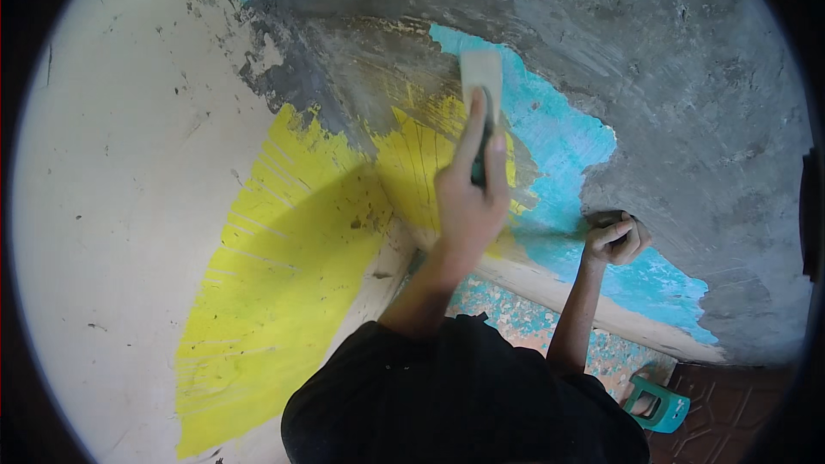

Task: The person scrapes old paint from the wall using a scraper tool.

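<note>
My left hand [474,200] grips the dark handle of a scraper [482,71]. Its pale, wide blade is blurred and lies over the upper part of a turquoise paint patch [554,125] on the wall. Yellow paint [412,148] borders the blade's left side, partly scraped down to grey-brown. Lower right, my right hand [619,241] is curled into a fist against the wall, at the edge between turquoise paint and bare grey plaster [677,142]. Nothing shows inside the fist.
On the left, a white wall [122,161] with a yellow area [290,258] meets the scraped wall at a corner. Paint flakes [503,309] litter the strip below. A green plastic object [670,409] with an opening stands by brown patterned floor tiles [715,422].
</note>
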`<action>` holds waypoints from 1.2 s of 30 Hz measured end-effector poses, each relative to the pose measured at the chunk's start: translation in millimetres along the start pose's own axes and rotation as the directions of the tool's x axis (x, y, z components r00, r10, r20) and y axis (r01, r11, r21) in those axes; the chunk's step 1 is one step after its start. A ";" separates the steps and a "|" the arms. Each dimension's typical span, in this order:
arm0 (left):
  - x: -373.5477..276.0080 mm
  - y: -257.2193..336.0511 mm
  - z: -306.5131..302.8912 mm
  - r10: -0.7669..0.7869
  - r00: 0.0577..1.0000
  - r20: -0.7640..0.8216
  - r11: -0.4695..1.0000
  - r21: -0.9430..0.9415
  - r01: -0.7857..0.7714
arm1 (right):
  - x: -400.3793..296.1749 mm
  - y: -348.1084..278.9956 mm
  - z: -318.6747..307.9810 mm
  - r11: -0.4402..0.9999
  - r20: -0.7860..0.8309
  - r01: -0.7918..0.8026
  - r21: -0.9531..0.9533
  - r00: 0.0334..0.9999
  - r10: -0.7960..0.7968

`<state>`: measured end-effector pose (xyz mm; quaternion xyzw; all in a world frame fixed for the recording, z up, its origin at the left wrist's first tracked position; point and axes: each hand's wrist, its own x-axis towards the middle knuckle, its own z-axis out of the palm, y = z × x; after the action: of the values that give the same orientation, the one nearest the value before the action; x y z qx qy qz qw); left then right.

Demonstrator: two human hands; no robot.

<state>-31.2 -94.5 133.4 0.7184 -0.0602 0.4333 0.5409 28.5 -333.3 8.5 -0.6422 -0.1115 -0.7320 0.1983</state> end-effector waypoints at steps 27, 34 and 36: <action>-2.7 17.7 18.6 -0.445 0.895 0.027 0.768 -0.503 0.397 | -0.7 0.2 2.7 1.000 -0.021 -0.013 0.010 1.000 0.013; -4.2 13.8 17.9 -0.295 0.955 -0.038 0.872 -0.419 0.253 | 1.6 -0.4 2.1 1.000 -0.028 0.003 0.029 1.000 -0.002; 16.8 3.2 2.0 -0.362 0.931 -0.056 0.847 -0.436 0.304 | 2.6 -1.1 -0.1 1.000 -0.019 0.001 0.019 1.000 0.000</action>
<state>-21.5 -91.0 147.2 0.5535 0.0107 0.3573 0.7522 27.6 -332.8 11.2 -0.6331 -0.1168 -0.7371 0.2053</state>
